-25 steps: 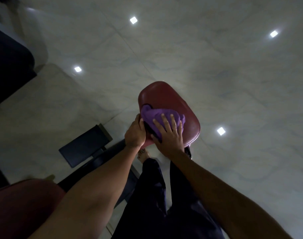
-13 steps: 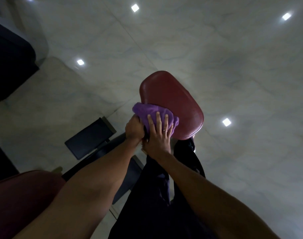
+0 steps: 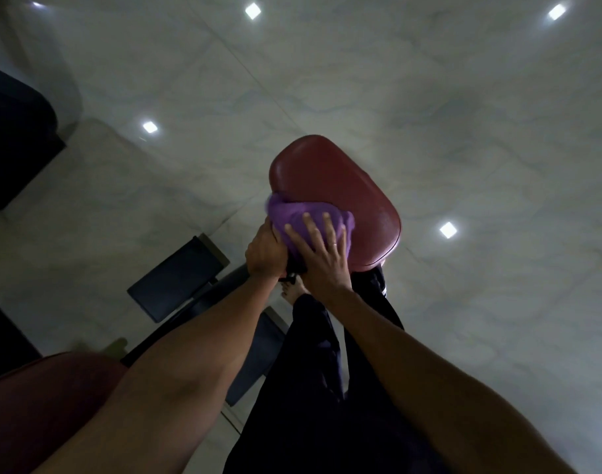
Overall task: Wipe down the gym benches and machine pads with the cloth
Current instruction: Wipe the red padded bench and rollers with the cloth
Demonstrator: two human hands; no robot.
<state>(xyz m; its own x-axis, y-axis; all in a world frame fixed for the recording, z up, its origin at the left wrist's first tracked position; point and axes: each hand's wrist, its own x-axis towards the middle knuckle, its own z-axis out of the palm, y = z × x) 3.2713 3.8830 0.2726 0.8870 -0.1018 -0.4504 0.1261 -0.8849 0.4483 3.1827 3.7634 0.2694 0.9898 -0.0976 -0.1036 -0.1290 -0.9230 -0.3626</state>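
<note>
A dark red padded seat (image 3: 340,186) stands in the middle of the view above the pale tiled floor. A bunched purple cloth (image 3: 294,213) lies on its near left part. My right hand (image 3: 322,254) presses flat on the cloth with fingers spread. My left hand (image 3: 267,251) grips the seat's near left edge beside the cloth, its fingers curled and partly hidden under the cloth. The seat's far and right parts are bare.
A second dark red pad (image 3: 36,405) fills the lower left corner. A black machine frame with flat dark plates (image 3: 176,278) sits on the floor left of my legs. A dark bulky object (image 3: 12,148) stands at the far left. The glossy floor reflects ceiling lights.
The cloth under my right hand slid from the seat's near middle towards its near left edge. My left hand stayed on the edge. The view shifted slightly.
</note>
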